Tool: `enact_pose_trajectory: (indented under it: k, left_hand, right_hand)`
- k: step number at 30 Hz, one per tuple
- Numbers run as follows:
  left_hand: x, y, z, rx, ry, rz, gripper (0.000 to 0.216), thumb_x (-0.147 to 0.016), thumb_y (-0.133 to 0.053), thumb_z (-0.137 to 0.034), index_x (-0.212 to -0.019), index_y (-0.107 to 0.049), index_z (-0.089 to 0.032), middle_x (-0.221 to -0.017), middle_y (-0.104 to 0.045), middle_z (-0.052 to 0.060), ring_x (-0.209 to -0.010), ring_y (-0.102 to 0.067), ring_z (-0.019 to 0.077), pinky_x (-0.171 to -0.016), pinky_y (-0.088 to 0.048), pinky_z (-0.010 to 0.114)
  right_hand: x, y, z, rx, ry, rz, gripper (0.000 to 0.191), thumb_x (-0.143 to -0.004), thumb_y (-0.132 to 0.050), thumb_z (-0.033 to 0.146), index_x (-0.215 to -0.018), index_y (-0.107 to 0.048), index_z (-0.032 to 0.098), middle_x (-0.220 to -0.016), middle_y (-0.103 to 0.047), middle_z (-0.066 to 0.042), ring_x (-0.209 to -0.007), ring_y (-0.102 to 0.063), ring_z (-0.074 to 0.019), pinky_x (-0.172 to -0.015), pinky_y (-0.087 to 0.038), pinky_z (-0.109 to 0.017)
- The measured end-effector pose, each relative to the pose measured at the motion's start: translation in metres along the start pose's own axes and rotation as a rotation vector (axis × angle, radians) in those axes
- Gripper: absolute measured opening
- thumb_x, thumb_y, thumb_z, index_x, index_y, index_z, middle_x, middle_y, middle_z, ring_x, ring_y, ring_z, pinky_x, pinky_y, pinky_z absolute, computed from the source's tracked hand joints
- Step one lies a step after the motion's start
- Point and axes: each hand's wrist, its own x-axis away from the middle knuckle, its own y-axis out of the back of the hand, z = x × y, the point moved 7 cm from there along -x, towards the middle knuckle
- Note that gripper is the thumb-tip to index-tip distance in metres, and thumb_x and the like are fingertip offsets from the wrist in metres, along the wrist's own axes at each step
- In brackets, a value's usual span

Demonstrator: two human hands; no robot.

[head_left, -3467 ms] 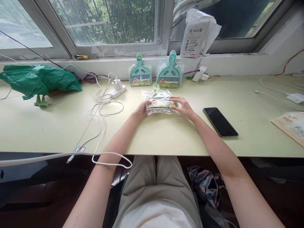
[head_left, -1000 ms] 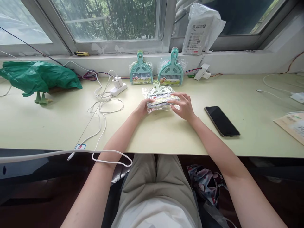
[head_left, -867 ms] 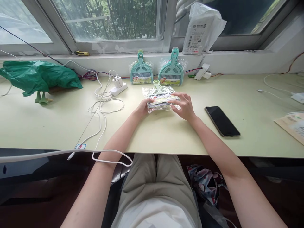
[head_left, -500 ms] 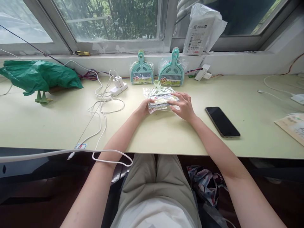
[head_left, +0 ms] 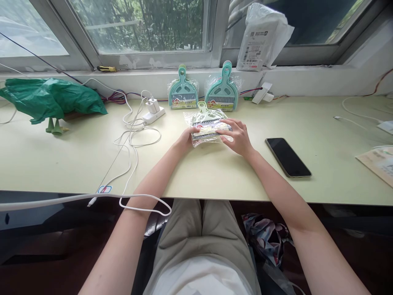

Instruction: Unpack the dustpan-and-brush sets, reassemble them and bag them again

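Observation:
In front of me at mid-table is a pale green dustpan and brush set (head_left: 206,120) in clear plastic wrap, its looped handle pointing away from me. My left hand (head_left: 186,138) grips its left edge, thumb on top and the other fingers hidden beneath. On the right side, my right hand (head_left: 238,136) holds the pack with fingers bent over the wrap and label. Behind it, two teal wrapped dustpan sets, a left one (head_left: 182,91) and a right one (head_left: 225,90), lean upright against the wall below the window.
A black phone (head_left: 287,157) lies to the right of my right hand. Tangled white cables (head_left: 131,139) and a power strip (head_left: 154,115) are on the left, beyond them a green plastic bag (head_left: 53,98). A white wrapped package (head_left: 260,41) stands on the sill.
The wrapped set has tipped slightly, so its pale green pan and brush show more clearly. Both hands keep nearly the same place on it.

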Motion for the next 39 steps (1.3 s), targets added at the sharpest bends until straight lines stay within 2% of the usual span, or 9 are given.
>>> enact_pose_trajectory:
  k: [6, 15, 21, 28, 34, 39]
  left_hand:
    - [0.005, -0.002, -0.006, -0.091, -0.05, -0.012, 0.022, -0.07, -0.06, -0.016, -0.092, -0.065, -0.013, -0.073, -0.069, 0.003, -0.063, -0.064, 0.0137, -0.054, -0.048, 0.022]
    - [0.005, -0.003, -0.005, -0.074, -0.037, -0.015, 0.032, -0.068, -0.063, -0.018, -0.1, -0.062, -0.014, -0.074, -0.069, 0.002, -0.06, -0.064, 0.013, -0.051, -0.049, 0.021]
    - [0.007, -0.002, -0.008, -0.106, -0.061, -0.042, 0.028, -0.068, -0.061, -0.016, -0.095, -0.064, -0.013, -0.073, -0.068, 0.002, -0.056, -0.062, 0.0117, -0.047, -0.047, 0.02]
    - [0.002, -0.001, -0.009, -0.116, -0.086, 0.002, 0.03, -0.068, -0.059, -0.017, -0.097, -0.065, -0.013, -0.073, -0.069, 0.002, -0.061, -0.063, 0.0134, -0.054, -0.051, 0.022]
    - [0.001, 0.0, -0.009, -0.114, -0.113, 0.003, 0.026, -0.065, -0.063, -0.02, -0.091, -0.064, -0.013, -0.071, -0.067, 0.001, -0.058, -0.062, 0.0123, -0.048, -0.046, 0.021]
    - [-0.002, 0.007, -0.008, -0.107, -0.109, -0.064, 0.017, -0.063, -0.063, -0.02, -0.079, -0.059, -0.016, -0.062, -0.061, -0.002, -0.054, -0.059, 0.0102, -0.047, -0.045, 0.02]
  right_hand:
    - [-0.001, 0.003, -0.002, -0.05, 0.004, -0.019, 0.028, -0.09, -0.055, 0.029, -0.111, -0.074, 0.033, -0.146, -0.051, 0.001, -0.135, -0.043, -0.0298, -0.106, -0.038, -0.05]
    - [-0.001, 0.003, 0.0, -0.061, -0.022, -0.032, 0.029, -0.091, -0.054, 0.028, -0.112, -0.072, 0.034, -0.144, -0.053, 0.0, -0.134, -0.044, -0.03, -0.106, -0.037, -0.051]
    - [-0.001, 0.005, 0.0, -0.047, -0.032, -0.03, 0.03, -0.09, -0.055, 0.028, -0.113, -0.072, 0.034, -0.143, -0.053, 0.0, -0.133, -0.044, -0.0317, -0.105, -0.036, -0.052]
    - [-0.001, 0.003, -0.001, -0.084, -0.017, -0.023, 0.03, -0.09, -0.056, 0.03, -0.114, -0.071, 0.035, -0.142, -0.054, 0.0, -0.131, -0.045, -0.0318, -0.106, -0.037, -0.053]
    - [-0.001, 0.003, 0.0, -0.077, -0.013, -0.028, 0.028, -0.091, -0.055, 0.032, -0.113, -0.072, 0.034, -0.141, -0.055, -0.001, -0.132, -0.045, -0.0304, -0.107, -0.037, -0.051]
    - [-0.002, 0.005, -0.001, -0.085, -0.028, -0.033, 0.03, -0.094, -0.051, 0.036, -0.116, -0.071, 0.036, -0.141, -0.055, 0.0, -0.131, -0.046, -0.0303, -0.107, -0.038, -0.051]
